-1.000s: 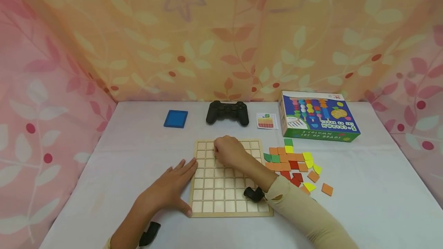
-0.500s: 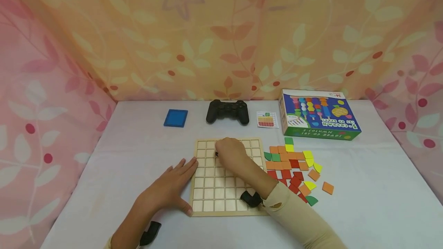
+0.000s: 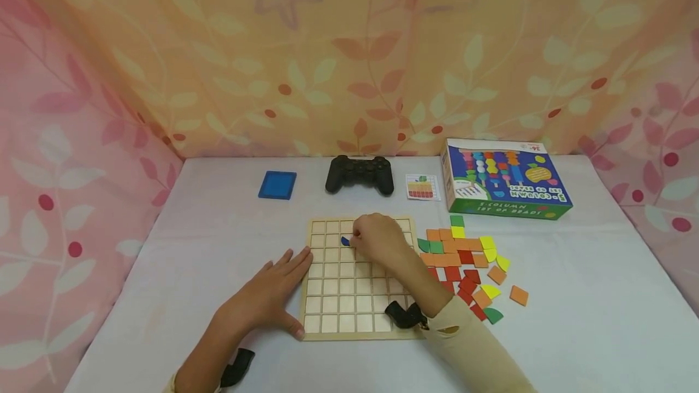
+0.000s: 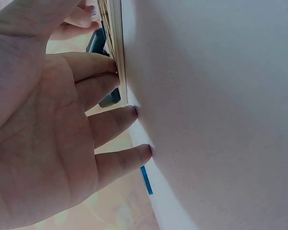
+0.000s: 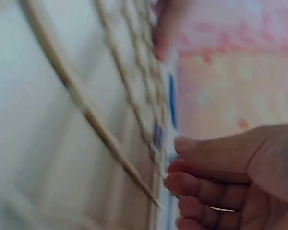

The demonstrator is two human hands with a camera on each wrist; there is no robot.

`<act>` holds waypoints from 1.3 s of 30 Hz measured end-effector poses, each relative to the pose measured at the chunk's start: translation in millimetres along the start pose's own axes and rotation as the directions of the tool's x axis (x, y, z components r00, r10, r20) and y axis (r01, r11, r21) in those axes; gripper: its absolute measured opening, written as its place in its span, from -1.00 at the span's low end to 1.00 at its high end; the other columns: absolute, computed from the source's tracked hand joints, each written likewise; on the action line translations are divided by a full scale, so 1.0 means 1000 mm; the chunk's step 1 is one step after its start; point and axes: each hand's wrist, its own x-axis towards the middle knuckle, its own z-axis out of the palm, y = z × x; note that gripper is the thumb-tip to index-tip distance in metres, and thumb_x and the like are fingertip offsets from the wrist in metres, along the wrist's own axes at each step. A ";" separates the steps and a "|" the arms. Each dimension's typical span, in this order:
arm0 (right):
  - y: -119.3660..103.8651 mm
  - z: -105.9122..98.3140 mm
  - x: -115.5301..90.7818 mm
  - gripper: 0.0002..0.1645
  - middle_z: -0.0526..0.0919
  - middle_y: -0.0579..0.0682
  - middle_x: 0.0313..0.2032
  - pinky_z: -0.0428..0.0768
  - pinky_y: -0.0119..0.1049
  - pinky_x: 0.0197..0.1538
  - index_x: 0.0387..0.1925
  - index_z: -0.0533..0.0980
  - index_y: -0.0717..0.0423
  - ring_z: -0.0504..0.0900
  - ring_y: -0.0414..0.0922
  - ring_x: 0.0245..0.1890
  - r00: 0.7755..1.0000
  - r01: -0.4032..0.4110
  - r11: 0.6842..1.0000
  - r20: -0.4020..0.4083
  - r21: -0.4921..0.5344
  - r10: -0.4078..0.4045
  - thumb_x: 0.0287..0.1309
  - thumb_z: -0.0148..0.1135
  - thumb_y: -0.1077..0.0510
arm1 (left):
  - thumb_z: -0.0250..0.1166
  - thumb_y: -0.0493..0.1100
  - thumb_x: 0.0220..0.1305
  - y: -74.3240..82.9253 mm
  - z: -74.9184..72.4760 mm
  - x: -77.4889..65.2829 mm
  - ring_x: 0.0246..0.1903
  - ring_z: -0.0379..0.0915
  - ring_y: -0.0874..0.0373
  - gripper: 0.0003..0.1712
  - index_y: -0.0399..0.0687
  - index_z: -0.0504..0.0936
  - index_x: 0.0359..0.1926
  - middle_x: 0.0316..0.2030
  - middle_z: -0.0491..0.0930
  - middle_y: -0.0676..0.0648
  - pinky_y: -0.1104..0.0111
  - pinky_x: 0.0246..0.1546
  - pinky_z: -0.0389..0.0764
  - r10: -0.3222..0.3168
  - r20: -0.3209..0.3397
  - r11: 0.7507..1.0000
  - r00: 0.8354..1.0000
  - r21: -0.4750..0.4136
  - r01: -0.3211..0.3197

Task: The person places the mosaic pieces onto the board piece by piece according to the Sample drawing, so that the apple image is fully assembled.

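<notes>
A wooden grid board (image 3: 330, 305) lies on the white table. My left hand (image 3: 267, 293) rests at its left edge with fingers spread; in the left wrist view the fingers (image 4: 103, 86) reach the board's side and the tabletop. In the board's upper part lies a small blue tile (image 3: 345, 241) with a curved edge, blurred in the right wrist view. Just right of it is my right hand (image 3: 379, 238), above the board. Its fingers (image 5: 182, 184) bend loosely, thumb near forefinger, with nothing seen between them.
Right of the board lie loose orange tiles (image 3: 466, 245), red tiles (image 3: 452, 273), yellow tiles (image 3: 486, 242) and green tiles (image 3: 493, 315). Behind stand a blue square tray (image 3: 277, 185), a black game controller (image 3: 359, 174), a pattern card (image 3: 423, 187) and a bead-set box (image 3: 508, 181).
My right hand has shifted slightly right across the board, and the blue tile now shows on the grid beside its fingertips. My left hand has stayed in place.
</notes>
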 end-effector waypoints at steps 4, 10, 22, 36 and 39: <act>0.027 -0.037 -0.009 -0.88 0.67 -0.11 -0.46 0.56 -0.15 -0.30 -0.46 0.71 0.08 0.57 -0.10 -0.42 0.998 -0.045 0.997 0.041 0.066 0.042 0.18 0.38 0.18 | 0.73 0.27 -0.54 0.000 0.000 0.000 0.53 -0.22 -0.11 0.62 -0.06 0.08 0.58 0.56 -0.04 -0.03 -0.17 0.40 0.03 -0.001 -0.003 1.000 1.000 0.007 0.001; 0.081 -0.074 -0.026 -0.94 0.66 -0.01 -0.36 0.59 -0.12 -0.30 -0.36 0.71 0.14 0.54 -0.02 -0.37 0.969 -0.168 0.984 0.193 0.053 0.155 0.12 0.35 0.26 | 0.72 0.28 -0.54 0.000 0.000 0.001 0.53 -0.22 -0.11 0.62 -0.06 0.08 0.58 0.56 -0.04 -0.03 -0.17 0.40 0.02 -0.001 0.006 1.000 1.000 0.004 0.001; 0.099 -0.057 -0.023 -0.78 0.54 0.00 -0.45 0.49 -0.23 -0.41 -0.46 0.60 0.11 0.48 -0.04 -0.43 0.905 -0.232 0.969 0.386 0.088 0.182 -0.13 0.55 0.28 | 0.71 0.31 -0.56 0.000 0.001 0.001 0.53 -0.22 -0.11 0.63 -0.06 0.07 0.58 0.56 -0.04 -0.03 -0.17 0.40 0.03 -0.004 0.002 1.000 1.000 0.023 0.004; 0.096 -0.056 -0.023 -0.78 0.51 -0.01 -0.51 0.44 -0.26 -0.45 -0.53 0.57 0.09 0.46 -0.06 -0.48 0.899 -0.229 0.973 0.385 0.003 0.210 -0.09 0.54 0.28 | 0.72 0.28 -0.54 0.001 -0.001 0.000 0.53 -0.21 -0.13 0.62 -0.09 0.08 0.57 0.56 -0.03 -0.05 -0.19 0.39 0.04 0.017 -0.002 1.000 1.000 0.003 -0.017; 0.096 -0.055 -0.023 -0.78 0.51 0.00 -0.51 0.46 -0.26 -0.45 -0.53 0.58 0.10 0.46 -0.06 -0.48 0.891 -0.237 0.971 0.391 -0.031 0.230 -0.08 0.55 0.27 | 0.72 0.28 -0.54 0.001 -0.001 0.000 0.53 -0.21 -0.13 0.62 -0.08 0.08 0.57 0.56 -0.03 -0.05 -0.19 0.39 0.04 0.017 -0.001 1.000 1.000 0.002 -0.017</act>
